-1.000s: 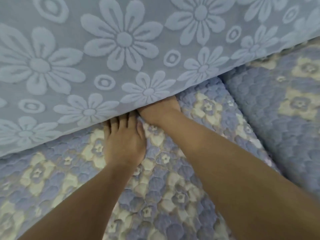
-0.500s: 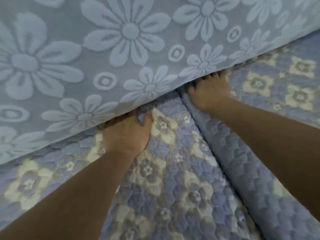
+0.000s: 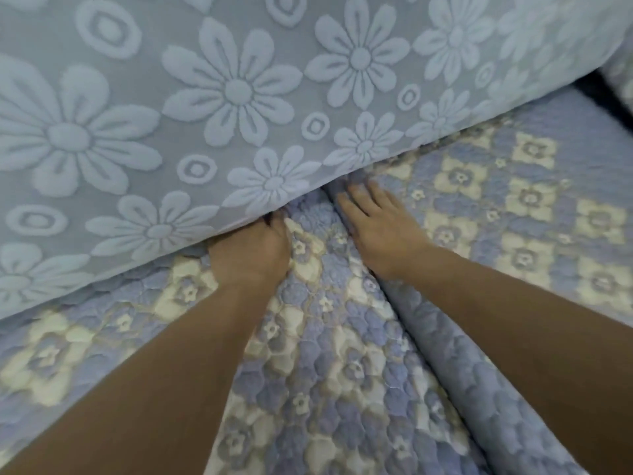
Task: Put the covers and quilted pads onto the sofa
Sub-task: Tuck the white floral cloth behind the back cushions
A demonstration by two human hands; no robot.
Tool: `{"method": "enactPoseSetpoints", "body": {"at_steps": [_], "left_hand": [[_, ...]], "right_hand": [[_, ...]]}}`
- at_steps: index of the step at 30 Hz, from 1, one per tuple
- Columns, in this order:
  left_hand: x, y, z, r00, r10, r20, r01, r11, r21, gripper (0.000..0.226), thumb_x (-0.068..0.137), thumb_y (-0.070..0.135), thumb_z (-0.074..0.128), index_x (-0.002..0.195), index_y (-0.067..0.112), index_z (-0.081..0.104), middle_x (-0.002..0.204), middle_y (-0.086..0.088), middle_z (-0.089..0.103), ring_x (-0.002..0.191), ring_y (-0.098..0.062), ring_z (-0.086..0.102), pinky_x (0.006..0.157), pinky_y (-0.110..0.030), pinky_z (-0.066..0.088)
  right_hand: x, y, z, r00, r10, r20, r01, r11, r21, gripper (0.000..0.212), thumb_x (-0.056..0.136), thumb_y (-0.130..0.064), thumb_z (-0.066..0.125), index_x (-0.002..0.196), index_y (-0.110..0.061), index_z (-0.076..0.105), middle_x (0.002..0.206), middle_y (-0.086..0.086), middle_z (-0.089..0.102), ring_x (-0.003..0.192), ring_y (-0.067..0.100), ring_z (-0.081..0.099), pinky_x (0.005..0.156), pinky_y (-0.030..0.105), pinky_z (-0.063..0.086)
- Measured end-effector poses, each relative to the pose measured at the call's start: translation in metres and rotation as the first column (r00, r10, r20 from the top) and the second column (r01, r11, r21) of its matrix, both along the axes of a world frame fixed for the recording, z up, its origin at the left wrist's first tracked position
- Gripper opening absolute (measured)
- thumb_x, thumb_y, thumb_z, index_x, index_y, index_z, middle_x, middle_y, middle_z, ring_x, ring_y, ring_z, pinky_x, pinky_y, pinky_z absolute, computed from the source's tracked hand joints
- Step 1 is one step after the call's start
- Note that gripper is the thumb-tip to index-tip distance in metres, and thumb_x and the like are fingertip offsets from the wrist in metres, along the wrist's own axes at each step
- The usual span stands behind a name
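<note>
The left hand (image 3: 251, 253) is curled into the quilted pad (image 3: 342, 337); the right hand (image 3: 380, 228) is pressed flat beside it, fingertips hidden under the flowered cover (image 3: 239, 97).

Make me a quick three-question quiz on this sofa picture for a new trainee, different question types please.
1. True or false: the right hand lies flat with straight fingers on a quilted pad.
2. Multiple choice: the left hand's fingertips are A) spread on top of the pad, B) tucked in under the edge of the flowered cover, C) lifted off the sofa.
3. Fill in: the two hands sit either side of the ____ between two pads.

Key: 1 true; 2 B; 3 seam (the gap where they meet).
</note>
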State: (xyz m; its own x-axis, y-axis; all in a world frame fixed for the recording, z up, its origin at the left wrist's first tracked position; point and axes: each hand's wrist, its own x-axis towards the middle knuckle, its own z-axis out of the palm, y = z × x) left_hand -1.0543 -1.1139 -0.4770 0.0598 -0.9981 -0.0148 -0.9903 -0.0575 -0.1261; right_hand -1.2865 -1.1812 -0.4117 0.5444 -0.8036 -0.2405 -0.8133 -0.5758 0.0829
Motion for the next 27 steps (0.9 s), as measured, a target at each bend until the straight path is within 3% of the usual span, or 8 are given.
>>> {"method": "enactPoseSetpoints", "body": {"at_steps": [3,7,11,15,17,19,22,27], "left_hand": [[-0.026,0.010,0.037,0.977,0.099,-0.191,-0.120,0.988,-0.100,0.041,0.106,0.027,0.032,0.108,0.004,0.065,0.088,-0.022,0.068,0.073,-0.039,0.065,0.060,-0.043,0.049],[-0.020,0.004,0.023,0.969,0.011,-0.247,-0.059,0.981,-0.187,0.050,0.105,0.033,0.033,0.149,0.010,0.045,0.138,-0.013,0.060,0.119,-0.034,0.060,0.090,-0.044,0.052],[-0.023,0.004,0.017,0.963,0.006,-0.270,-0.050,0.986,-0.156,0.053,0.103,0.040,0.030,0.153,0.022,0.038,0.148,-0.008,0.052,0.130,-0.034,0.050,0.103,-0.048,0.044],[-0.019,-0.001,0.020,0.959,0.025,-0.282,-0.036,0.999,-0.034,0.056,0.101,0.055,0.026,0.155,0.038,0.030,0.156,-0.005,0.042,0.140,-0.035,0.039,0.112,-0.053,0.036],[-0.018,-0.002,0.021,0.959,0.041,-0.281,-0.047,0.999,-0.016,0.056,0.100,0.055,0.028,0.153,0.039,0.034,0.153,-0.004,0.046,0.138,-0.034,0.042,0.110,-0.053,0.039],[-0.019,-0.004,0.024,0.962,0.035,-0.272,-0.037,0.999,-0.003,0.056,0.100,0.053,0.029,0.153,0.037,0.034,0.153,-0.003,0.046,0.136,-0.034,0.043,0.108,-0.053,0.041],[-0.021,-0.007,0.028,0.978,-0.055,-0.204,0.056,0.998,-0.004,0.056,0.102,0.043,0.028,0.154,0.022,0.035,0.153,-0.006,0.045,0.133,-0.036,0.045,0.105,-0.053,0.042],[-0.042,-0.025,0.043,0.942,-0.285,-0.180,0.299,0.953,0.055,0.072,0.092,0.023,0.045,0.158,0.006,0.023,0.164,-0.013,0.026,0.142,-0.033,0.039,0.112,-0.046,0.035]], "right_hand": [[0.029,-0.022,-0.005,0.999,0.015,0.048,-0.013,1.000,-0.028,0.076,0.097,-0.031,0.050,0.160,-0.011,0.012,0.165,0.015,0.016,0.150,0.042,0.013,0.123,0.051,0.012],[0.070,-0.058,-0.031,0.998,-0.020,0.064,0.026,0.995,-0.094,0.065,0.100,-0.037,0.036,0.158,-0.012,0.024,0.163,0.017,0.024,0.149,0.041,0.019,0.120,0.059,0.015],[0.085,-0.083,-0.045,0.976,-0.138,0.167,0.147,0.988,-0.038,0.058,0.102,-0.044,0.027,0.156,-0.024,0.029,0.163,0.008,0.025,0.151,0.033,0.019,0.122,0.053,0.015],[0.059,-0.059,-0.033,0.970,0.065,0.233,-0.032,0.990,-0.140,0.056,0.104,-0.036,0.030,0.152,-0.007,0.038,0.154,0.020,0.041,0.142,0.041,0.036,0.118,0.055,0.026],[0.019,-0.047,-0.026,0.987,0.116,0.113,-0.098,0.983,-0.156,0.058,0.106,-0.043,0.026,0.150,-0.011,0.042,0.152,0.016,0.044,0.143,0.038,0.036,0.120,0.053,0.023],[-0.034,-0.029,-0.017,0.989,-0.102,0.104,0.112,0.989,-0.095,0.062,0.105,-0.052,0.017,0.157,-0.020,0.028,0.163,0.010,0.026,0.151,0.032,0.019,0.123,0.050,0.013],[-0.088,-0.012,-0.010,0.824,-0.550,0.133,0.563,0.822,-0.084,0.068,0.101,-0.064,0.010,0.160,-0.031,0.005,0.168,0.001,0.000,0.154,0.026,-0.001,0.124,0.049,0.005],[-0.088,-0.018,-0.014,0.806,-0.588,0.067,0.590,0.806,-0.031,0.072,0.097,-0.068,0.003,0.159,-0.032,-0.005,0.168,0.002,-0.009,0.154,0.028,-0.007,0.124,0.050,0.002]]}}
